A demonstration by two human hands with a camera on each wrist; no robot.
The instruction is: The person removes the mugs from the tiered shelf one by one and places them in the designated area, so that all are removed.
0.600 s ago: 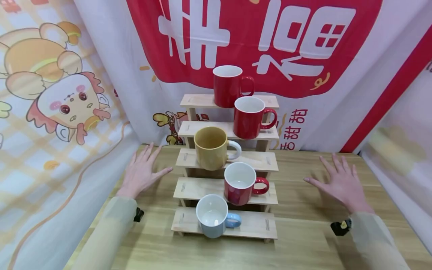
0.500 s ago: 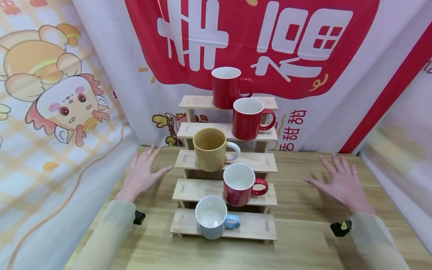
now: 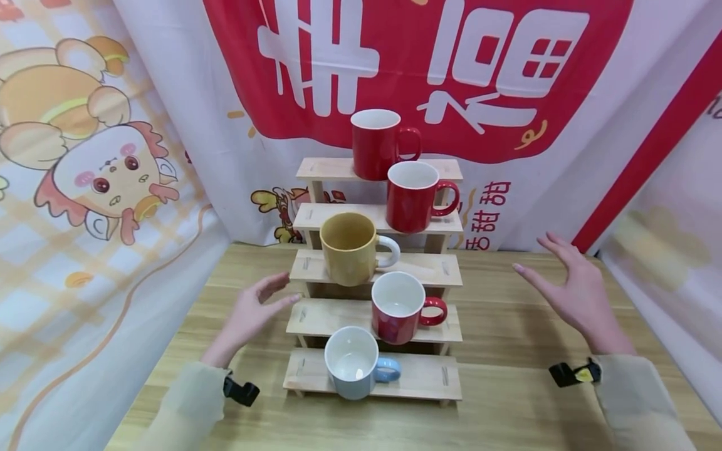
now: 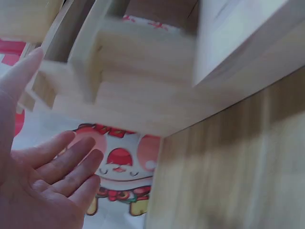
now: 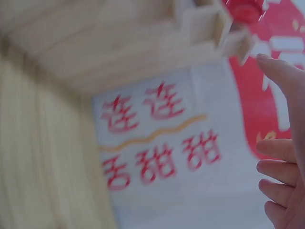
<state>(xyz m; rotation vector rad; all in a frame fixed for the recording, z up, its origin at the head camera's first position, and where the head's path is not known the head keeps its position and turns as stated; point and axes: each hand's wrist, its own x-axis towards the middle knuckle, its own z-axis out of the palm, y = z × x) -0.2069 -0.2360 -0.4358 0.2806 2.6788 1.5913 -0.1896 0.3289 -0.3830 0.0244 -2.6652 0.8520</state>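
We see left hand (image 3: 250, 316), right hand (image 3: 584, 304) wide, empty, flanking rack (image 3: 425, 376); probably light, stiff, best gripped at its ends

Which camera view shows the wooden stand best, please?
The head view, because the wooden stand fits inside the picture with all five levels in sight. The left wrist view shows only part of it, close up and cut off; the right wrist view shows another part, blurred, along the top.

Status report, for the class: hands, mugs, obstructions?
Left hand, right hand: empty. Three glossy red mugs, one mustard mug, one pale-blue mug upright on pale wooden five-tier stand. No obstruction visible.
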